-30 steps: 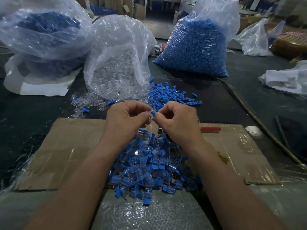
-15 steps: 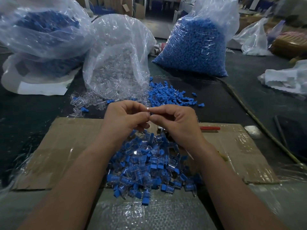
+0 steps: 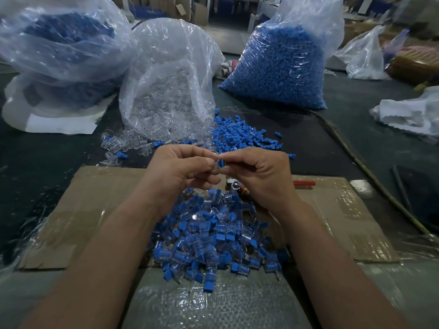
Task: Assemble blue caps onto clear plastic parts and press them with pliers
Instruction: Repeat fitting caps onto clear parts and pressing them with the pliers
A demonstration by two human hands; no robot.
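Both hands are up at frame ctr, fingertips meeting. L hand (image 3: 183,172) has its fingers curled, thumb & forefinger pinching a small clear part (image 3: 214,167). It's mostly hidden by the fingers, so I can't tell its shape. R hand (image 3: 261,176) pinches a blue cap (image 3: 221,162) btwn thumb & forefinger, cap touching the clear part. I can't tell if the cap is seated or only set against it.

Lower ctr, below the hands, is a pile of assembled pcs (image 3: 213,241), blue on clear, lying on a taped cardboard sheet (image 3: 78,210). Pliers (image 3: 304,183) lie on the cardboard just under the R hand, red handle poking out to the right, head partly covered.

Above the hands, loose blue caps (image 3: 240,136) are scattered on the dark table (image 3: 35,174), w/ loose clear parts (image 3: 123,144) to their left. Behind them, upper ctr, is an open bag of clear parts (image 3: 171,74). Right of it stands a full bag of blue caps (image 3: 278,67), and upper left another bag w/ blue contents (image 3: 64,43). Crumpled white plastic (image 3: 408,112) sits at the right edge.
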